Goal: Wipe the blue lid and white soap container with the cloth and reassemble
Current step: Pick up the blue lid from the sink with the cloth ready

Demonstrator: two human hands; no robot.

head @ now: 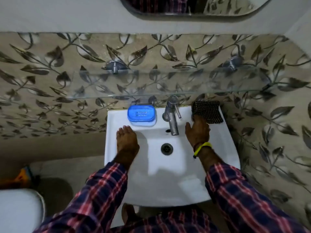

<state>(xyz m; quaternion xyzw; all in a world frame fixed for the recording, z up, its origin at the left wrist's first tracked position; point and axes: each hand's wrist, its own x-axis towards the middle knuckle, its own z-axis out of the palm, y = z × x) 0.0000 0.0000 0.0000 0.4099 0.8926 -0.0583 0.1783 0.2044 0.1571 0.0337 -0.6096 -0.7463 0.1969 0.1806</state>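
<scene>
- Blue lid [141, 113] on white container [143, 123], sink [223, 148] ledge.
- Left hand [127, 137] grip open, empty, beside container.
- Right hand [198, 132] fingers touch cloth [207, 111]; grip unclear.

A single wide-angle head camera is looking steeply down and forward from close above the sink [168, 187], facing the tiled wall [50, 73] at 12 o'clock. The mirror [193, 5] is edging the top, and both sleeves are entering from 6 o'clock.

White sink [218, 165] ledge bears blue-lidded soap container [141, 115], seemingly folded cloth [207, 111].
</scene>
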